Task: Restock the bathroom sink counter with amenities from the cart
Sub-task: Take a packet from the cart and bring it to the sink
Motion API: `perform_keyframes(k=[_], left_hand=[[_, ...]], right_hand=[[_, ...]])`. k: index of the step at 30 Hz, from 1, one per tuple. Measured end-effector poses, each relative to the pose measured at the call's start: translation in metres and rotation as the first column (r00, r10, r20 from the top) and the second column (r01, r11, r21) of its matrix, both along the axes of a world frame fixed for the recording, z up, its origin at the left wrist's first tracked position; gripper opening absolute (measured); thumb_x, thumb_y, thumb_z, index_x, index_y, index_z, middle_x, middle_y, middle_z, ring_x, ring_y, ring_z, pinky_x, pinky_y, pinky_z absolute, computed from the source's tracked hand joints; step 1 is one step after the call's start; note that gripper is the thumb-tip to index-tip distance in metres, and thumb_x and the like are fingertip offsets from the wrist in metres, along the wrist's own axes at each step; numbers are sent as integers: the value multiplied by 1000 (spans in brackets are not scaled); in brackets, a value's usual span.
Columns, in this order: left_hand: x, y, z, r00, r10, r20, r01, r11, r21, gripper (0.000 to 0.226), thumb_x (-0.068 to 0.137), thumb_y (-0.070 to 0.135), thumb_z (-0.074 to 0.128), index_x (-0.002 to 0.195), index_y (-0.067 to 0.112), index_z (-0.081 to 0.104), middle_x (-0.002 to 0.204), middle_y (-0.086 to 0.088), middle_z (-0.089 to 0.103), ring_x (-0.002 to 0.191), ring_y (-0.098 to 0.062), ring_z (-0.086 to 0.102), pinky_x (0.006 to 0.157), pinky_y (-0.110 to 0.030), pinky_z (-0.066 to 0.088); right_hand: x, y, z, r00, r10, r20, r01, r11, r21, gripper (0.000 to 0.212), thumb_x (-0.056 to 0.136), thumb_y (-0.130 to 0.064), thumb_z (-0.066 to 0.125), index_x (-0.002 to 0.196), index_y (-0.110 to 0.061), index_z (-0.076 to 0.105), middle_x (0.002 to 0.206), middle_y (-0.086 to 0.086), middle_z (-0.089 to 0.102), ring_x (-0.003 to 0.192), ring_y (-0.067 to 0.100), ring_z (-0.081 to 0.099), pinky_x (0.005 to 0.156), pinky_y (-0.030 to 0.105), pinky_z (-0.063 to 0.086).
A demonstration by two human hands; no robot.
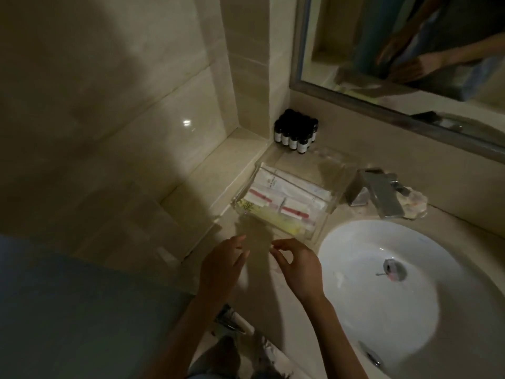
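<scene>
A clear acrylic tray [326, 206] stands on the beige counter [262, 272] left of the sink. It holds white sachets [276, 183], packets with red stripes [293, 209] and a yellow item [281, 224]. Several small dark bottles with white labels [295, 131] cluster in the back corner. My left hand [222, 266] and my right hand [296, 265] hover side by side just in front of the tray, both empty. The left hand's fingers are relaxed; the right hand's fingers are loosely curled, thumb near the fingertips.
A white round basin [404, 291] fills the right side, with a metal faucet [377, 191] behind it. A framed mirror [410, 50] hangs above. Tiled wall [109, 105] closes in the left. The counter's front edge runs past my forearms.
</scene>
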State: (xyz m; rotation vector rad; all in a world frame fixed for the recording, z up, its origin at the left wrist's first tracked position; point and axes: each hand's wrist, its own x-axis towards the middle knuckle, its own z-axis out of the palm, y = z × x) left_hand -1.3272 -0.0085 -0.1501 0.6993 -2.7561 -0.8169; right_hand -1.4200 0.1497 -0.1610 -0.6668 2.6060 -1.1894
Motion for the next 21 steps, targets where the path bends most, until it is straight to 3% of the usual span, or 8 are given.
perform_keyframes(k=[5, 9, 12, 14, 16, 19, 21], left_hand=[[23, 8, 3, 990, 134, 49, -136, 989, 55, 30, 93, 27, 60, 121, 16, 64, 109, -2, 68, 99, -20, 63, 77, -22, 39], [47, 13, 8, 972, 235, 18, -235, 965, 115, 35, 94, 28, 60, 127, 18, 59, 110, 1, 67, 98, -12, 61, 81, -18, 39], [82, 17, 7, 940, 342, -22, -331, 923, 197, 36, 92, 33, 58, 125, 17, 60, 109, -2, 68, 98, -15, 62, 86, -31, 50], [116, 23, 11, 890, 455, -31, -435, 867, 243, 36, 92, 36, 55, 124, 20, 60, 113, -1, 66, 101, -17, 63, 88, -35, 50], [151, 31, 16, 848, 531, -9, -518, 830, 206, 31, 94, 29, 57, 124, 22, 59, 113, -1, 67, 102, -18, 63, 83, -24, 44], [230, 53, 22, 727, 686, -5, -681, 723, 118, 31, 93, 27, 60, 123, 20, 62, 107, -5, 69, 97, -23, 64, 74, -25, 40], [278, 70, 20, 617, 786, -37, -775, 615, 141, 32, 92, 29, 61, 123, 19, 62, 107, -4, 69, 97, -21, 65, 78, -27, 47]], right_hand=[[20, -12, 7, 987, 146, -61, -146, 989, 4, 17, 89, -38, 65, 103, -30, 71, 101, -15, 69, 92, 3, 61, 77, 22, 48], [34, -17, 11, 974, 219, -56, -217, 975, 37, 21, 90, -43, 61, 108, -33, 67, 102, -19, 66, 95, -1, 57, 77, 12, 35], [49, -25, 10, 945, 308, -107, -306, 952, 30, 23, 89, -40, 64, 111, -32, 66, 100, -17, 67, 95, 2, 59, 78, 13, 36], [69, -34, 13, 917, 381, -119, -381, 924, 17, 23, 89, -39, 64, 111, -33, 65, 100, -16, 67, 96, 2, 60, 80, 16, 38], [91, -40, 16, 883, 450, -133, -454, 891, -1, 23, 88, -38, 63, 109, -31, 67, 101, -13, 68, 95, 6, 61, 80, 19, 41], [149, -51, 21, 753, 648, -117, -651, 759, 12, 29, 84, -39, 59, 107, -24, 70, 105, -4, 70, 98, 16, 64, 82, 28, 48], [185, -52, 24, 653, 751, -97, -753, 657, 14, 33, 82, -39, 58, 104, -20, 72, 104, 0, 71, 95, 19, 64, 81, 24, 44]])
